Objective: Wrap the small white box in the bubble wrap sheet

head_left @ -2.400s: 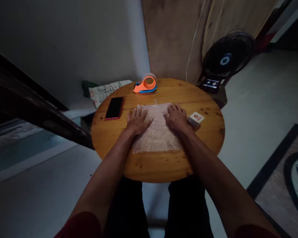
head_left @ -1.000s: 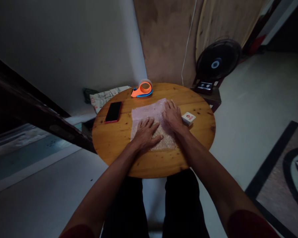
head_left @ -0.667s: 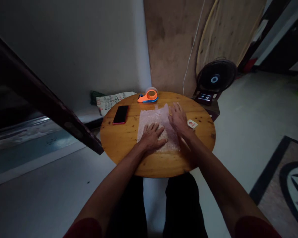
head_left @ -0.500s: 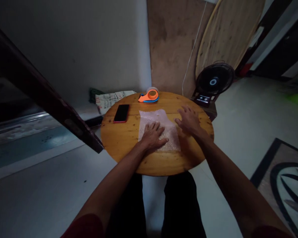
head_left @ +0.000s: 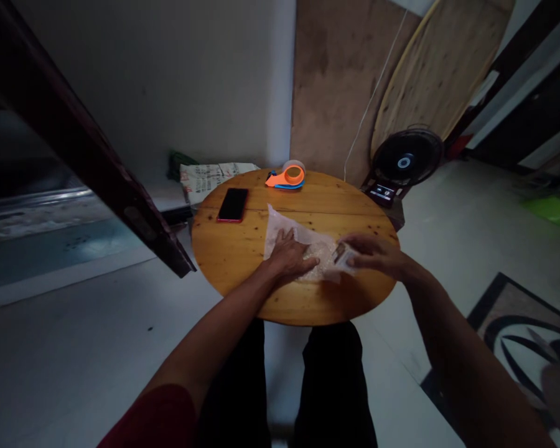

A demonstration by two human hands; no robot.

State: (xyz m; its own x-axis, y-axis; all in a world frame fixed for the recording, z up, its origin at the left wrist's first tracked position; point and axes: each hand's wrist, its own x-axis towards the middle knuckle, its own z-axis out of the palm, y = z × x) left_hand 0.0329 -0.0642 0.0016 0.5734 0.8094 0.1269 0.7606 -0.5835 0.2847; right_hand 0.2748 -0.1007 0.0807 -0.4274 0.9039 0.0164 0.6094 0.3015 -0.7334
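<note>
A sheet of bubble wrap [head_left: 324, 249] lies on the round wooden table [head_left: 308, 308]. My left hand [head_left: 290, 256] rests on the sheet with its fingers spread. At the sheet's right side my right hand [head_left: 373, 254] is closed around a small box [head_left: 343, 256], pale with a dark printed face. Whether the box touches the sheet I cannot tell. Toward the back left of the table lies a phone [head_left: 233, 205] with a black screen and red edge. An orange and blue tape dispenser [head_left: 287, 177] stands at the back edge.
A round black fan-like device [head_left: 406, 158] with a lit panel stands behind the table at the right. A dark slanted frame [head_left: 121, 205] reaches the table's left side. A printed sack [head_left: 210, 179] lies behind the table's left edge.
My right hand was open above the table; now it is nearer me and holds a small box. The sheet's upper right part has folded or dropped. The view has shifted slightly.
</note>
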